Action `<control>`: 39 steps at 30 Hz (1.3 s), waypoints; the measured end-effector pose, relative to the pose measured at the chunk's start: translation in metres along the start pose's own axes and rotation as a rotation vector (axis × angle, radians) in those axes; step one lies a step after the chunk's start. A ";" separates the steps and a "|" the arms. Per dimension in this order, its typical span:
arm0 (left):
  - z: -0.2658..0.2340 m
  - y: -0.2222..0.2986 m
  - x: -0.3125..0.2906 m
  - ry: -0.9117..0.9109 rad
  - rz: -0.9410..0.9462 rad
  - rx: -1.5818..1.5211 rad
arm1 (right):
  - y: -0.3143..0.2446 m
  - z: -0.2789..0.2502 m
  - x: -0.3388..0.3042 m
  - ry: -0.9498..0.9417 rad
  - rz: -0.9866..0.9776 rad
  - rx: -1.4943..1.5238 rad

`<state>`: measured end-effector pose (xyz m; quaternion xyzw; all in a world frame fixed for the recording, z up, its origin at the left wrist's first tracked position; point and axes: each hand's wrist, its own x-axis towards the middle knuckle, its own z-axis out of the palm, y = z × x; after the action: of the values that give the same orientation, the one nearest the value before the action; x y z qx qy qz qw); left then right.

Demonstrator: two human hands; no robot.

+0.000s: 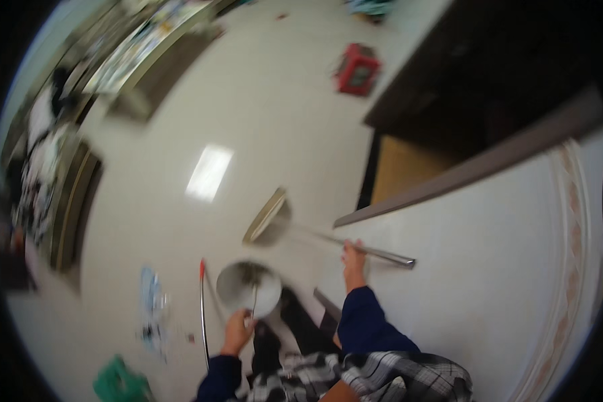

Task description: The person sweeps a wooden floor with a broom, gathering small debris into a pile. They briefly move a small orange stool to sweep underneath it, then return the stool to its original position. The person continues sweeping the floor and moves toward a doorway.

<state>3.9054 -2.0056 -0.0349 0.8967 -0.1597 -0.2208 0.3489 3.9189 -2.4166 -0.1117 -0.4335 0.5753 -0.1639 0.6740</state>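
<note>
Currently left hand (238, 333) clamped on dustpan (249, 287) handle, right hand (352, 258) wrapped round broom pole (355, 246). Risk: debris spilling beyond left grip if pan tips.

A red boxy package (358, 68) (blurred) lies on the pale floor (275, 114).

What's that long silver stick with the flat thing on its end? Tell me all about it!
It is a long-handled floor tool: a thin, shiny, metal-looking pole with a flat, pale oblong head. The head is tipped up on its edge over the glossy white floor; blur hides whether it touches. The pole slants toward the person, whose right hand grips it near the upper end. Nothing else touches it.
</note>
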 end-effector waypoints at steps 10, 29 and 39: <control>0.020 -0.125 -0.190 0.131 -0.742 -0.388 | 0.051 -0.042 -0.044 -0.040 0.143 -0.205; 0.066 -0.323 -0.489 0.089 -1.331 -0.199 | 0.232 0.056 -0.249 -0.467 0.127 -0.877; 0.107 -0.342 -0.492 0.241 -1.233 -0.250 | 0.263 0.101 -0.242 -0.310 -0.080 -1.076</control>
<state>3.4776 -1.6072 -0.2037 0.7950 0.4526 -0.2956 0.2754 3.8697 -2.0525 -0.1652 -0.7568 0.4550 0.1929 0.4277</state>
